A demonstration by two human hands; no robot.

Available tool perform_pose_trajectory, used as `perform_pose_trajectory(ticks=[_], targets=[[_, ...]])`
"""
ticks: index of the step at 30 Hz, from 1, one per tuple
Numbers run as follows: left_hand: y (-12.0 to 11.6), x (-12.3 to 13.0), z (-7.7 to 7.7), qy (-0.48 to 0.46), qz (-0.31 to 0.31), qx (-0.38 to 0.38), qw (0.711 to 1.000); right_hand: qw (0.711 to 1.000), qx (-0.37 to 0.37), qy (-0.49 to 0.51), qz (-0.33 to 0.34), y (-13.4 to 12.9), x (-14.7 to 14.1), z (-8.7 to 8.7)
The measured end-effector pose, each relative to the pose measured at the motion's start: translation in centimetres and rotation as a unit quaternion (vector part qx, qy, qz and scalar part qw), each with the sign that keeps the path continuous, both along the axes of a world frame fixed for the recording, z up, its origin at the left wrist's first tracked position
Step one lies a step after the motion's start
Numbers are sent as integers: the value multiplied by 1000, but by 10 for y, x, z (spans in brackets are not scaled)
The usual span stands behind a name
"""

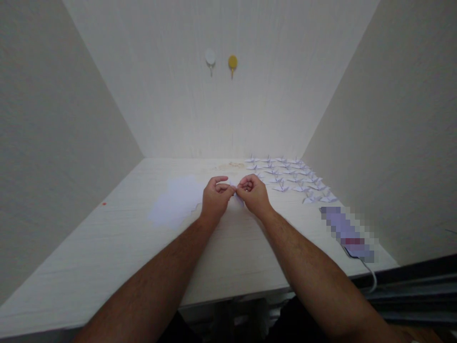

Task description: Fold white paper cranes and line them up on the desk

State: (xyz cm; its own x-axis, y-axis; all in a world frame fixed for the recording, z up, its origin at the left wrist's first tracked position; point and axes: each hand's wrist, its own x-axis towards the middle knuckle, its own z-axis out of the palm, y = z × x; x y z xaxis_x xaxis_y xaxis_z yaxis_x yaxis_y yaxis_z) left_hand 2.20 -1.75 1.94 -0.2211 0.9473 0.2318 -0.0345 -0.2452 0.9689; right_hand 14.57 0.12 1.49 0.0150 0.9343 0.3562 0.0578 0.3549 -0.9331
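The left hand (216, 194) and right hand (254, 194) meet fingertip to fingertip, both pinching a small folded white paper (240, 200) above the table (243, 257); its visible part slants from far left to near right. Left of it lie pale paper sheets (178, 200), outline washed out; right, rows of sharp-winged paper cranes (281, 188). Nearer, a phone (344, 233) shows a pixelated, unreadable screen.

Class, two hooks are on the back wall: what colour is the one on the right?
The right-hand hook is mustard yellow, seen in the head view.
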Motion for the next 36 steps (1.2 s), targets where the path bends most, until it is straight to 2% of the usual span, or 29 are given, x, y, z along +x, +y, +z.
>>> perform_pose_trajectory(ticks=[10,18,20,24,26,30,33,36], targets=[[1,-3,-3,0,5,17,1000,998,-48,8,44,-1,1,-2],[0,-2,1,-86,-27,-19,996,997,-45,20,64,-2,3,1],[0,-2,2,-112,-33,-38,992,995,-36,25,85,-1,5,2],[2,-5,3,-156,-37,-84,984,985,-16,25,169,2,10,0],[3,-7,3,-174,-33,-98,979,984,-6,-2,181,3,12,-3],[6,-10,-1,-165,-37,-92,981,987,55,-79,126,4,13,-5],[8,-12,-3,-80,-13,-56,995,989,103,-86,61,3,14,-1],[8,-13,-3,8,-30,-5,1000,998,48,-43,27,4,15,4]])
